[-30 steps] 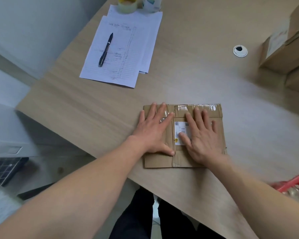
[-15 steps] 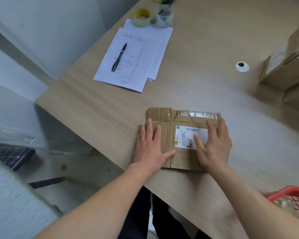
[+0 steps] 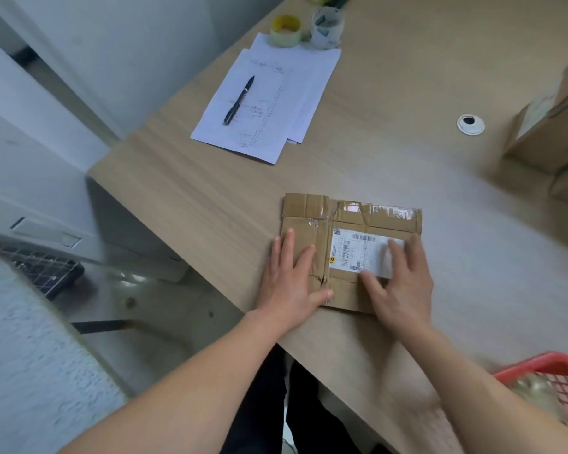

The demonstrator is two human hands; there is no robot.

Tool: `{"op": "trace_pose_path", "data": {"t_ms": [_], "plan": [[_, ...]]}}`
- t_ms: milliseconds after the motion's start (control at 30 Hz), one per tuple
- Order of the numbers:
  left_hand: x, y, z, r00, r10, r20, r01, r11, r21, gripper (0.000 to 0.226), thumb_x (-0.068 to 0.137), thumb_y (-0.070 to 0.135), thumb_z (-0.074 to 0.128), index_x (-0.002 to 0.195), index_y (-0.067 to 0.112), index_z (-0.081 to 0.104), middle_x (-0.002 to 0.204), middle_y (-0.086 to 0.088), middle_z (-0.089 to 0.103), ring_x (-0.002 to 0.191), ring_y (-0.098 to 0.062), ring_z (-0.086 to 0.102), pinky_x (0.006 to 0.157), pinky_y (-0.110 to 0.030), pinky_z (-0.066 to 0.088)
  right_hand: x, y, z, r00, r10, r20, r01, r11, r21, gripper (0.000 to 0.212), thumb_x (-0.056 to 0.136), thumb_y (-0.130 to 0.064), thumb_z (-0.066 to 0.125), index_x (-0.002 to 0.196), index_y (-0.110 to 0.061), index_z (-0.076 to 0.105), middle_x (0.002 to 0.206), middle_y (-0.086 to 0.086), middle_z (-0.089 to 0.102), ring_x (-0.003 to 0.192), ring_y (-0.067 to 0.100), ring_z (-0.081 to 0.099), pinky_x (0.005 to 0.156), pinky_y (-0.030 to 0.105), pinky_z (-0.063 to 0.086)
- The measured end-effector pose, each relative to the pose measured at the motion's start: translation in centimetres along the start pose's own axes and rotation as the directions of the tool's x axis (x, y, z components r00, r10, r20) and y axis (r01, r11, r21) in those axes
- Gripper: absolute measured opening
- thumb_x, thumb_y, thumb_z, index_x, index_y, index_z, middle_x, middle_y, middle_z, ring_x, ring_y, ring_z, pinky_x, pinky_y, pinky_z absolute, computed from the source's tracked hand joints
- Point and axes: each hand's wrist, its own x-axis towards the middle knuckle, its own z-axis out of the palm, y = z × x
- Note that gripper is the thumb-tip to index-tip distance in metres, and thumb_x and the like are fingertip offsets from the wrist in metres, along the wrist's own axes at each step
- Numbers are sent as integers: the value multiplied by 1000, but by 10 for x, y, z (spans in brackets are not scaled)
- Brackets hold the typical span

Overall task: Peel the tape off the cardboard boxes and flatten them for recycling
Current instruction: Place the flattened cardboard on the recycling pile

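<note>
A flattened brown cardboard box [image 3: 358, 221] lies near the front edge of the wooden table [image 3: 407, 93]. It carries a white shipping label [image 3: 358, 253] and shiny clear tape along its far edge. My left hand [image 3: 289, 280] lies flat, fingers apart, on the box's left near corner. My right hand [image 3: 400, 283] rests with spread fingers on the label and the box's right near part, slightly blurred. Neither hand grips anything.
Unflattened cardboard boxes [image 3: 551, 132] stand at the right edge. White papers [image 3: 276, 103] with a black pen [image 3: 239, 100] lie at the far left, two tape rolls [image 3: 286, 30] behind them. A red basket [image 3: 554, 385] sits at the near right. A white cable grommet [image 3: 470, 124] is set in the table.
Both hands have slid toward me over the flattened box, uncovering the label and the taped far edge. The camera view has shifted, showing more of the floor at left.
</note>
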Motion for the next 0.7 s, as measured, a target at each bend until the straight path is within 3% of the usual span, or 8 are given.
{"op": "trace_pose_path", "data": {"t_ms": [100, 200, 267, 333, 400, 533, 700], "plan": [[-2, 7, -12, 978, -173, -115, 130, 941, -313, 83, 83, 41, 77, 153, 27, 34, 166, -5, -6, 154, -23, 0, 124, -35, 12, -1, -9, -19, 957, 285, -45, -272, 943, 194, 48, 74, -34, 70, 116, -20, 52, 129, 8, 50, 118, 38, 50, 92, 46, 45], [-11, 10, -30, 946, -312, -90, 244, 865, -439, 80, 81, 28, 80, 150, 31, 39, 162, -5, 16, 146, -21, 28, 120, -37, 25, -2, -20, -30, 880, 470, 63, -463, 822, 333, 73, 73, -23, 74, 140, -23, 45, 133, 5, 59, 123, 33, 54, 100, 45, 44], [-23, 1, -44, 924, -368, -103, 280, 835, -474, 79, 80, 27, 81, 148, 30, 42, 149, -4, 34, 131, -18, 46, 112, -28, 33, -4, -33, -36, 868, 486, 106, -484, 777, 403, 83, 74, -21, 75, 148, -28, 36, 134, 3, 61, 122, 28, 56, 103, 43, 43], [-40, -16, -55, 907, -394, -152, 270, 818, -508, 79, 80, 23, 81, 148, 28, 42, 136, 1, 38, 115, -10, 48, 97, -13, 31, -8, -53, -39, 898, 419, 131, -434, 799, 416, 83, 75, -19, 77, 146, -32, 35, 127, 2, 63, 113, 27, 59, 100, 43, 45], [-63, -37, -65, 876, -428, -223, 256, 804, -536, 79, 80, 19, 81, 149, 27, 43, 126, 7, 34, 110, -5, 42, 91, -6, 24, -17, -82, -38, 943, 299, 148, -333, 855, 397, 78, 76, -21, 77, 141, -35, 36, 120, 0, 63, 105, 24, 59, 95, 43, 47], [-122, -87, -81, 775, -535, -335, 287, 772, -568, 81, 80, 20, 81, 150, 28, 42, 132, 5, 33, 120, -10, 45, 95, -12, 29, -42, -148, -20, 981, 33, 193, -103, 925, 367, 69, 78, -26, 76, 137, -33, 42, 127, 2, 59, 115, 26, 58, 94, 45, 49], [-214, -162, -92, 618, -684, -387, 335, 675, -658, 81, 82, 23, 80, 151, 29, 39, 129, 9, 32, 118, -6, 41, 97, -13, 28, -98, -235, 16, 925, -280, 256, 165, 904, 394, 66, 79, -21, 78, 138, -24, 49, 134, 4, 58, 122, 24, 53, 99, 39, 42]]}}
